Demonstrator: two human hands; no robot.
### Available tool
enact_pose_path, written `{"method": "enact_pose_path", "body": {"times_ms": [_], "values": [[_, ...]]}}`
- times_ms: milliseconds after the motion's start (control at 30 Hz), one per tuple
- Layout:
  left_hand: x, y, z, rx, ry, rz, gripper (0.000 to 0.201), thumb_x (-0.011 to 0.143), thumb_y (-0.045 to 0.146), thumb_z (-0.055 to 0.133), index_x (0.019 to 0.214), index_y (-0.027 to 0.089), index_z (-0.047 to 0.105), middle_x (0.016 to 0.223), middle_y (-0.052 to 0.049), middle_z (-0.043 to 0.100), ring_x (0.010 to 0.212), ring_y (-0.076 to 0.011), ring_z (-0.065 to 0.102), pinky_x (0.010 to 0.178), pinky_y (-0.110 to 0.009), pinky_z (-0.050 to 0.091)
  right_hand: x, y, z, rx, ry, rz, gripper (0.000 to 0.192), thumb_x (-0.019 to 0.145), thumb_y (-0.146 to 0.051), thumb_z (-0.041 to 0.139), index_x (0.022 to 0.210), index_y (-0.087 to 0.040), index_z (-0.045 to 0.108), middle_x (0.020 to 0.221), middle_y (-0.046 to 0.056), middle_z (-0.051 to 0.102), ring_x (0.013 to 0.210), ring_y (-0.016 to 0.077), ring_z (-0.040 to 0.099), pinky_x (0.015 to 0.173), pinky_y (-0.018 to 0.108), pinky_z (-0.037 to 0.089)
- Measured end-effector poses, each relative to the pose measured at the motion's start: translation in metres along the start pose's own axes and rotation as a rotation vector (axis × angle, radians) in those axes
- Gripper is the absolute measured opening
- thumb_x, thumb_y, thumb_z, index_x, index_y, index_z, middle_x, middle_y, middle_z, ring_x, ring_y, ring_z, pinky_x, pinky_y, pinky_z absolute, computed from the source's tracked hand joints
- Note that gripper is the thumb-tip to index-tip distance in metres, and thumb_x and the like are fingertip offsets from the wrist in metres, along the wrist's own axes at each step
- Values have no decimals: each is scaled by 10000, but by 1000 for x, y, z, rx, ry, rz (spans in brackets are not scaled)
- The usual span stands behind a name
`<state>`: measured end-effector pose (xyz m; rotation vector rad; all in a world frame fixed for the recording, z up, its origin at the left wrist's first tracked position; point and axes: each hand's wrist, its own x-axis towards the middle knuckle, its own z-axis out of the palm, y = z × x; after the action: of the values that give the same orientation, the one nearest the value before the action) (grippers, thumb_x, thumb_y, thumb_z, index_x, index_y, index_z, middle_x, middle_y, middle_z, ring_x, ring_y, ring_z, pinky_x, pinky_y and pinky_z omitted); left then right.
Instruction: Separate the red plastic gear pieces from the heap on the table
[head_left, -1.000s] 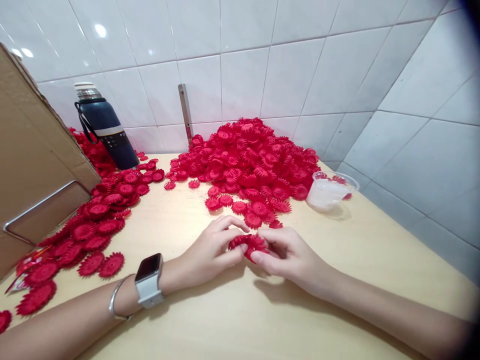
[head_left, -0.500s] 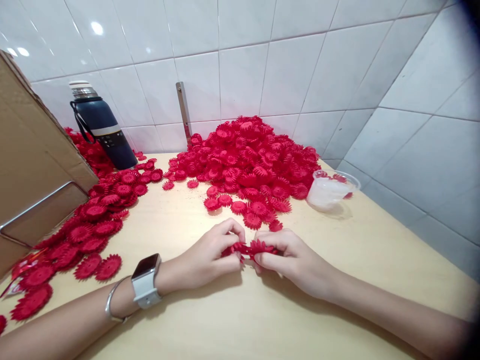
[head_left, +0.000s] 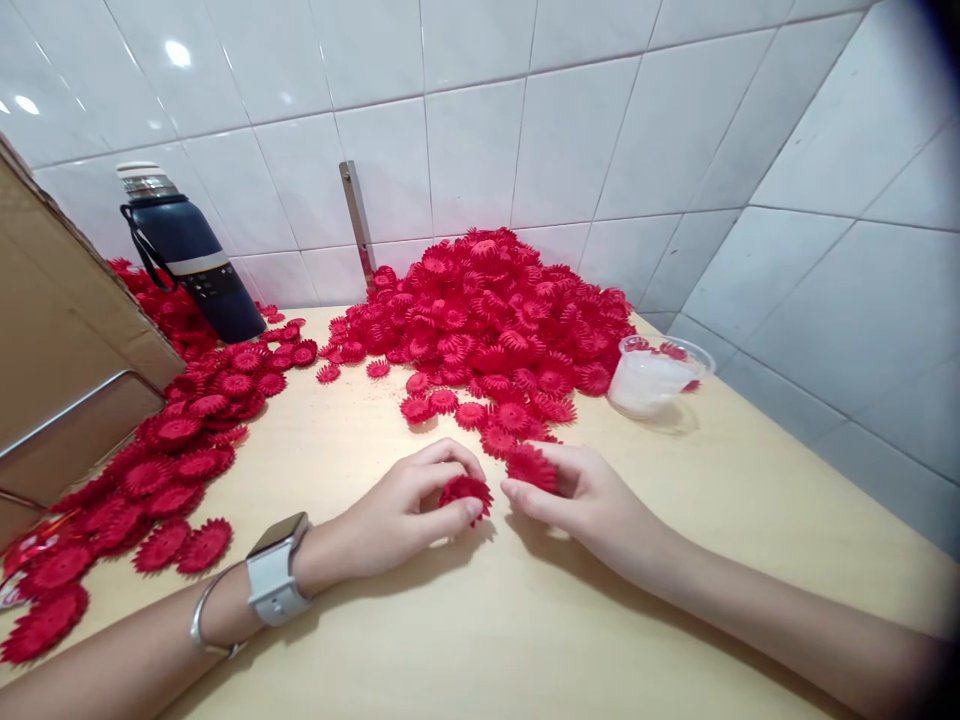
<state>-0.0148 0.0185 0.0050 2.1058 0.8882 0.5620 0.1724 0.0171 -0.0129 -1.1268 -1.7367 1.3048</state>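
Centre frame, low over the pale wooden table (head_left: 465, 620): left hand (head_left: 405, 510) pinches one red toothed plastic flower disc (head_left: 465, 492); right hand (head_left: 592, 500) pinches a second red disc (head_left: 531, 466) just beside it, apart.

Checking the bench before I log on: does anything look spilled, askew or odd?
One thing: the clear plastic cup lies tipped on its side beside the big pile of red flowers, with red pieces at its rim. The left hand and right hand each hold one red flower.
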Motion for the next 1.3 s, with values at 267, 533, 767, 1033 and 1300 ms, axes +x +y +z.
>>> {"method": "enact_pose_path", "body": {"times_ms": [267, 533, 767, 1033, 1300], "values": [[-2, -7, 5, 113, 411, -165, 145, 847, 234, 445, 749, 177, 536, 695, 22, 541, 654, -108, 478, 610, -204, 372, -3, 1, 4, -451, 99, -222, 279, 719, -148, 537, 601, -204, 291, 640, -30, 372, 611, 132, 385, 547, 258, 323], [-1, -12, 6, 76, 416, -158, 165, 809, 154, 471, 903, 207, 596, 858, 11, 625, 767, -127, 557, 683, -208, 424, -5, -2, 7, -516, 46, -313, 225, 757, -121, 486, 621, -197, 324, 675, -7, 405, 660, 148, 406, 584, 272, 351], [-2, -9, 5, 119, 393, -99, 301, 733, 70, 501, 980, 203, 612, 1000, -39, 557, 909, -152, 536, 778, -243, 449, -5, -1, 8, -498, 89, -429, 186, 745, -59, 444, 639, -183, 354, 712, 21, 430, 687, 160, 400, 610, 295, 359], [-5, 3, 6, 224, 134, 102, 159, 646, 186, 648, 804, 168, 638, 1022, -70, 537, 970, -198, 504, 910, -325, 376, -6, 0, 5, -439, 124, -442, 243, 681, -15, 457, 590, -187, 312, 640, -5, 371, 634, 144, 384, 553, 262, 337], [-3, 2, 3, 152, 123, 114, 101, 748, 256, 598, 783, 167, 631, 907, -47, 587, 874, -166, 529, 831, -285, 398, -8, 6, 8, -592, 40, -577, 204, 694, -42, 465, 591, -179, 354, 660, 14, 393, 642, 150, 384, 537, 258, 322]]}}
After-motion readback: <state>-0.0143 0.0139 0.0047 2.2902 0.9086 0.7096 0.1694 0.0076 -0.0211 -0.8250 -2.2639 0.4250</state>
